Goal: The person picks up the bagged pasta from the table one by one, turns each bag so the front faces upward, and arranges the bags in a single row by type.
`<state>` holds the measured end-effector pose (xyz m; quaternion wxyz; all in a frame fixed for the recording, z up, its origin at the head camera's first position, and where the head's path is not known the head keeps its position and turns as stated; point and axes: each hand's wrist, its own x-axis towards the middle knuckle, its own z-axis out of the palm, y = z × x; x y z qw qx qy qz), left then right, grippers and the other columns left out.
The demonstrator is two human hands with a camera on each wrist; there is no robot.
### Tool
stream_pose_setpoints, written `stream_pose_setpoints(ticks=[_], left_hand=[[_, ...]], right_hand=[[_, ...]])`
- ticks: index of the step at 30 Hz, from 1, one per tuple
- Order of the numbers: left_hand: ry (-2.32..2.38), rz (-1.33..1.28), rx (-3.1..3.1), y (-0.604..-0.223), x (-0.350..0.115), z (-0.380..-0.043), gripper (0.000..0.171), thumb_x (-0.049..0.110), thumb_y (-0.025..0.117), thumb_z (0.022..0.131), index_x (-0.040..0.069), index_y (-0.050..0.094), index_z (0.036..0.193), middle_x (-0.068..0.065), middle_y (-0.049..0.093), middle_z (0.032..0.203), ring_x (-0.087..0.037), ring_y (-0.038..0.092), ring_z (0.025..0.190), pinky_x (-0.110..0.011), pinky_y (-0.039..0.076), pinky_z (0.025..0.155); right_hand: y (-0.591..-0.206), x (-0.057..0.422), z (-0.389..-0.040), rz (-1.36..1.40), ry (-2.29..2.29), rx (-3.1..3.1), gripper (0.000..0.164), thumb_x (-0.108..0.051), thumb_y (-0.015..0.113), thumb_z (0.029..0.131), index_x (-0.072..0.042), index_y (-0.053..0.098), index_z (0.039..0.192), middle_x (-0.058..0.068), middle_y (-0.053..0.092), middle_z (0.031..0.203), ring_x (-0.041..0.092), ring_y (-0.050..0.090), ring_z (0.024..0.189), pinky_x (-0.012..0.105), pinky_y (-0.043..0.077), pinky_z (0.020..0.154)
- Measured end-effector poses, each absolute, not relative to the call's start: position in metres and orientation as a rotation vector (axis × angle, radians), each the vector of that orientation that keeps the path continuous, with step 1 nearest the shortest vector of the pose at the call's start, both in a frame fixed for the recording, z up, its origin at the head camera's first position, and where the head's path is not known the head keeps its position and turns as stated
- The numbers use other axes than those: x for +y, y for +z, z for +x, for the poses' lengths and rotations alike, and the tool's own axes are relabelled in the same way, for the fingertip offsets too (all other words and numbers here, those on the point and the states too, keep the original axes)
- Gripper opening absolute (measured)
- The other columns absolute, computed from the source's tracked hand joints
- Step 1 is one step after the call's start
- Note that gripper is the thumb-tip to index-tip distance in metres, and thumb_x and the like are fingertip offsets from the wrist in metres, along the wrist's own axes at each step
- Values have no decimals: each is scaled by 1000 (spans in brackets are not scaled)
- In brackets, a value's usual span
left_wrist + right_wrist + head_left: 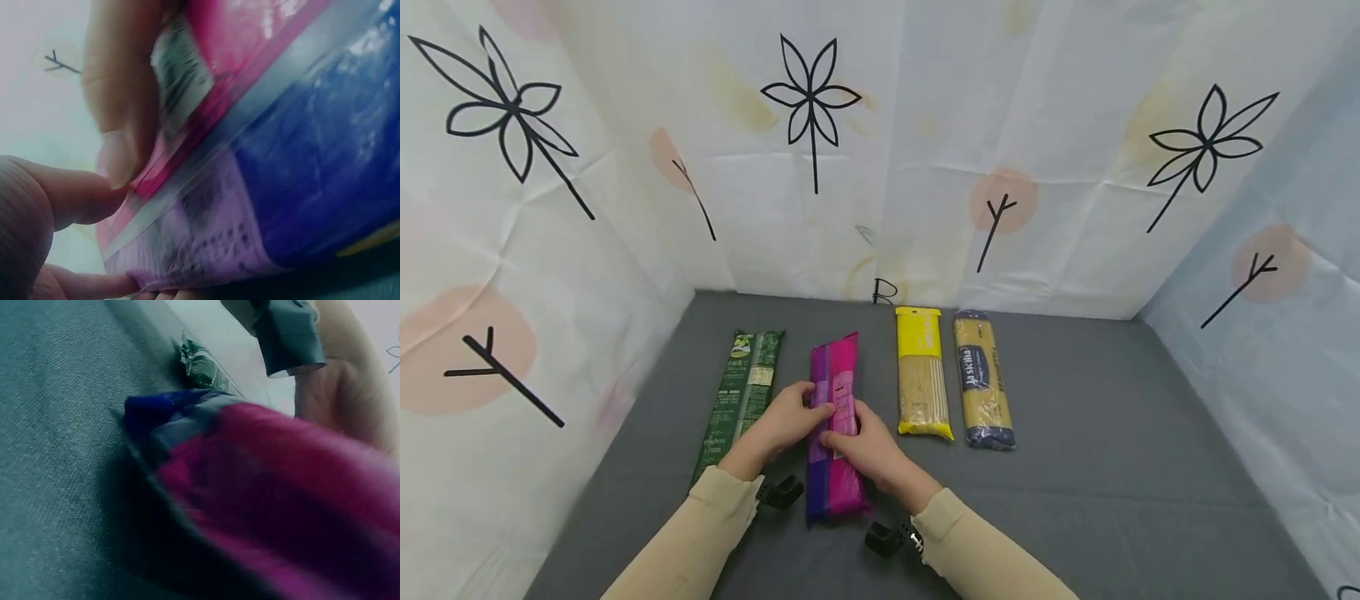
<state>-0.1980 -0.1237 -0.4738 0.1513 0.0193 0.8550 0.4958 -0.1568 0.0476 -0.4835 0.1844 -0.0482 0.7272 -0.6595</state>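
Observation:
A long pink and purple packet (837, 483) with a blue end lies lengthwise on the grey surface in the head view. My left hand (786, 419) grips its left edge, thumb on top. From the right side, my right hand (871, 450) holds it too, its thumb across the upper face. In the left wrist view, the packet (312, 144) shows its seam, blue part and a printed pale label. The right wrist view shows the packet's near end (194, 456) close to the surface. Fingers under the packet are mostly hidden.
Left of the hands lies a green packet (730, 408), partly covered by the left forearm. To the right are a yellow-topped packet of thin sticks (922, 383) and a blue-labelled spaghetti packet (985, 392). Patterned white cloth (925, 125) rises behind the grey surface (1112, 467).

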Motion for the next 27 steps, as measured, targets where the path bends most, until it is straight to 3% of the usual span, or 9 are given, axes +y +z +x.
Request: stream_pose_setpoints(ticks=[4, 9, 15, 19, 23, 27], left_hand=[[1454, 73, 2471, -470, -116, -201, 67, 29, 63, 94, -7, 35, 143, -24, 50, 134, -34, 52, 119, -50, 46, 93], [1554, 87, 2465, -463, -107, -200, 63, 25, 60, 96, -6, 33, 145, -23, 47, 137, -35, 53, 120, -48, 48, 92], [1661, 113, 2428, -457, -99, -199, 59, 31, 58, 98, 5, 36, 147, -15, 44, 141, -29, 55, 117, -46, 49, 91], [1662, 236, 2469, -449, -94, -201, 62, 39, 53, 99, 3, 37, 147, -15, 47, 140, -29, 56, 117, -47, 49, 91], [1637, 321, 2505, -433, -90, -200, 65, 47, 48, 100, -1, 43, 142, -17, 59, 123, -28, 62, 103, -42, 52, 83], [1638, 287, 2465, -416, -89, -198, 66, 56, 48, 96, 4, 50, 137, -12, 64, 104, -23, 64, 85, -41, 54, 76]], right_hand=[[-481, 53, -155, -173, -1858, 2061, 67, -25, 71, 87, -21, 38, 146, 7, 58, 117, 22, 63, 92, 42, 54, 79], [-475, 61, -154, -250, -1898, 1962, 77, -12, 66, 89, -27, 25, 152, 9, 56, 124, 26, 61, 100, 44, 51, 85], [-467, 71, -155, -226, -1920, 2001, 85, -3, 61, 88, -31, 16, 154, 10, 52, 130, 28, 58, 105, 47, 49, 86], [-457, 73, -156, -276, -1848, 2165, 83, -1, 57, 89, -29, 15, 154, 10, 46, 137, 27, 56, 108, 48, 47, 91], [-451, 73, -155, -368, -1713, 2364, 83, 1, 55, 90, -28, 11, 155, 8, 39, 146, 23, 53, 113, 48, 45, 95], [-447, 71, -153, -465, -1579, 2543, 88, 2, 57, 89, -30, 8, 156, 4, 33, 152, 19, 49, 120, 45, 42, 101]])
